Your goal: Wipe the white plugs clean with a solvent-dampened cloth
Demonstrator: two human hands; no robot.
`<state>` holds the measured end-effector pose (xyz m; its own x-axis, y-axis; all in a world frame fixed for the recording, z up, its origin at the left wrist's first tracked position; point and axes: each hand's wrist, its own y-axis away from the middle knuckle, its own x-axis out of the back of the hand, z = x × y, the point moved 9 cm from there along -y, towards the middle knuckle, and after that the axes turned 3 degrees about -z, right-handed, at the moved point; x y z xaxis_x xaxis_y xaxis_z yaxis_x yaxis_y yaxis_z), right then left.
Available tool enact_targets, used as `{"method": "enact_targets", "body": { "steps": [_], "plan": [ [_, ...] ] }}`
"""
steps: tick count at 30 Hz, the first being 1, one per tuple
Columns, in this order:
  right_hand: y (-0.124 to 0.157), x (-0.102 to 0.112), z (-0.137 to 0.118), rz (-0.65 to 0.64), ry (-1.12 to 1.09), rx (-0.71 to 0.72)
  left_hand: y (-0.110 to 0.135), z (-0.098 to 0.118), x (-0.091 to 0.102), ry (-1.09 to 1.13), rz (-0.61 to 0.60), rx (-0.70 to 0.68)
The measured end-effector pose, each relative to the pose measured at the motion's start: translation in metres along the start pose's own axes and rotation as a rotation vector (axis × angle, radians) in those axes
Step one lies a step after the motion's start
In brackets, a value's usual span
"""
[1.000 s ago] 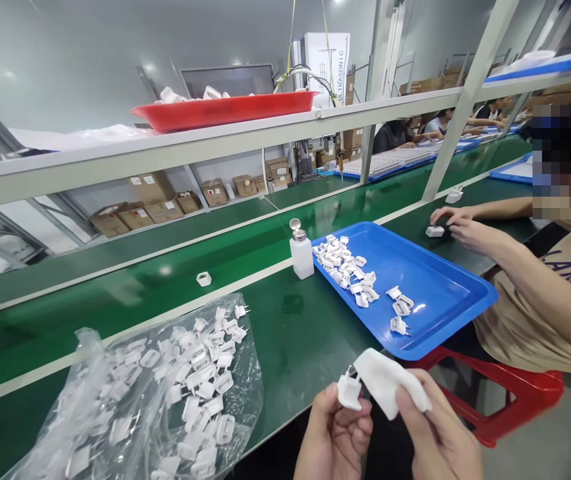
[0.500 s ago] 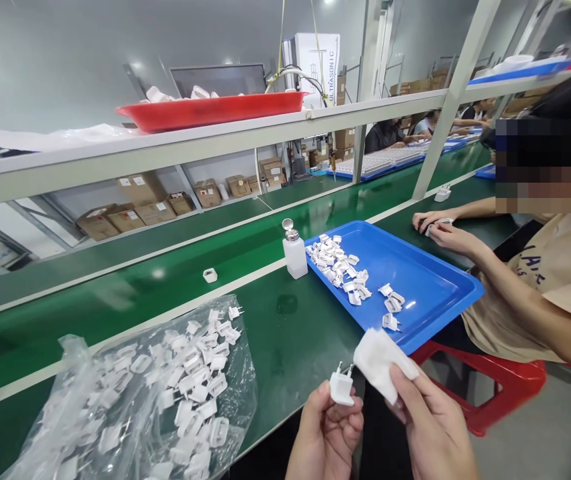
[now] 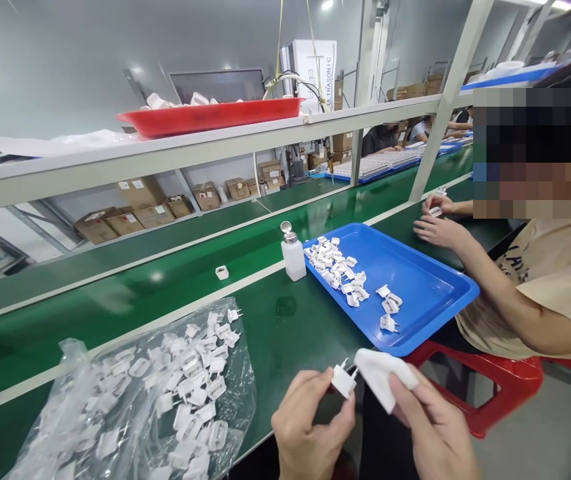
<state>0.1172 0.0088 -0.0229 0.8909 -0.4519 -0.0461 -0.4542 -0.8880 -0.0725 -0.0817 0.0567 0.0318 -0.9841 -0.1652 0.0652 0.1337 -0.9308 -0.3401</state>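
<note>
Between the thumb and fingers of my left hand (image 3: 310,423) is a small white plug housing (image 3: 344,381), its two pins pointing up and to the right. My right hand (image 3: 432,420) pinches a folded white cloth (image 3: 384,375), whose left edge is close beside the pins; whether they touch I cannot tell. A clear plastic bag (image 3: 248,383) with many similar white housings lies on the bench to the left. Beyond my hands sits a blue tray (image 3: 425,287) with more housings, mostly heaped along its left side.
A white pump bottle (image 3: 294,258) with its lid raised stands by the tray. One housing (image 3: 222,272) lies on the green belt. At the right a co-worker's hands (image 3: 438,223) hold a white part. A red stool (image 3: 505,387) is below; a red tray (image 3: 215,115) rests on the shelf.
My left hand has turned, with its fingers now over the housing and the pins tilted more to the right. The cloth has tipped lower. The housing on the belt has shifted right.
</note>
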Motion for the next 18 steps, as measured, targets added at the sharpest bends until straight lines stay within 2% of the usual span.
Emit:
{"method": "enact_targets", "body": {
  "steps": [2,3,5,7,8,10,12,14,15,16,17,18],
  "plan": [
    [0.000,0.007,-0.040,0.042,0.306,0.325,0.002,0.007,0.001,-0.042,0.030,-0.092],
    [0.003,-0.001,-0.057,-0.010,0.424,0.476,0.004,0.008,-0.001,-0.026,0.022,-0.108],
    [0.013,-0.025,-0.077,-0.206,0.556,0.686,0.007,0.007,-0.006,0.015,-0.009,-0.128],
    [0.019,-0.041,-0.079,-0.359,0.603,0.736,0.009,0.007,-0.008,0.016,-0.030,-0.147],
    [0.019,-0.044,-0.077,-0.382,0.616,0.716,0.009,0.006,-0.009,-0.007,-0.037,-0.156],
    [0.016,-0.037,-0.071,-0.303,0.621,0.645,0.007,0.006,-0.007,-0.078,-0.034,-0.189],
    [0.012,-0.025,-0.068,-0.178,0.616,0.616,0.006,0.011,-0.003,-0.136,-0.015,-0.294],
    [0.015,-0.022,-0.075,-0.162,0.610,0.711,0.007,0.019,-0.003,-0.147,-0.053,-0.454],
    [0.018,-0.026,-0.079,-0.219,0.610,0.779,0.008,0.020,-0.004,-0.139,-0.094,-0.493],
    [0.020,-0.030,-0.081,-0.304,0.611,0.834,0.007,0.018,-0.007,-0.119,-0.139,-0.481],
    [0.022,-0.033,-0.081,-0.385,0.612,0.868,0.004,0.012,-0.009,-0.082,-0.179,-0.409],
    [0.021,-0.032,-0.081,-0.430,0.607,0.876,0.001,0.001,-0.011,-0.020,-0.206,-0.278]
  ]
}}
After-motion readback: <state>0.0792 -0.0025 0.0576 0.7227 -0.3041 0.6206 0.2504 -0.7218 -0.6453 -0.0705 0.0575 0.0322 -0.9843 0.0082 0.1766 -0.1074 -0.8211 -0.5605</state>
